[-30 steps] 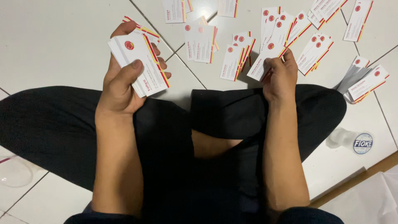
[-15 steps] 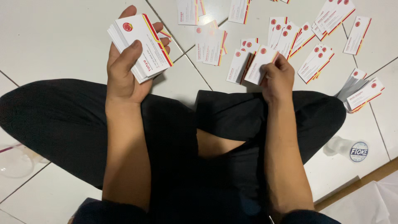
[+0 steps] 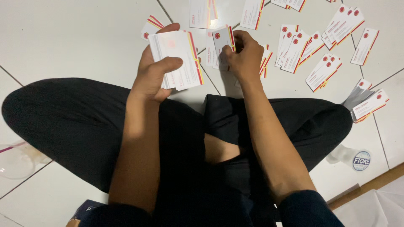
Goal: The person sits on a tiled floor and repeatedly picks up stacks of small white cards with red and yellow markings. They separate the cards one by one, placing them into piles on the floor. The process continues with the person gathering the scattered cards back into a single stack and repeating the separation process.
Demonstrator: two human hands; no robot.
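I sit cross-legged on a white tiled floor in dark trousers. My left hand point(image 3: 153, 71) grips a thick stack of white cards point(image 3: 176, 59) with red and yellow edge stripes, thumb pressed across its face. Just right of that stack, my right hand point(image 3: 244, 56) pinches a single card point(image 3: 223, 42) of the same kind above the floor. More such cards point(image 3: 322, 71) lie spread in small overlapping piles on the tiles beyond my knees, mostly to the right.
A small stack of cards point(image 3: 366, 103) lies by my right knee. A clear plastic lid with a round sticker point(image 3: 357, 159) sits at the lower right. Clear plastic point(image 3: 17, 162) lies at the left. A wooden strip point(image 3: 370, 187) crosses the bottom right corner.
My right hand has moved left from the spread cards on the right to beside the stack, now holding one card. The left hand keeps the stack.
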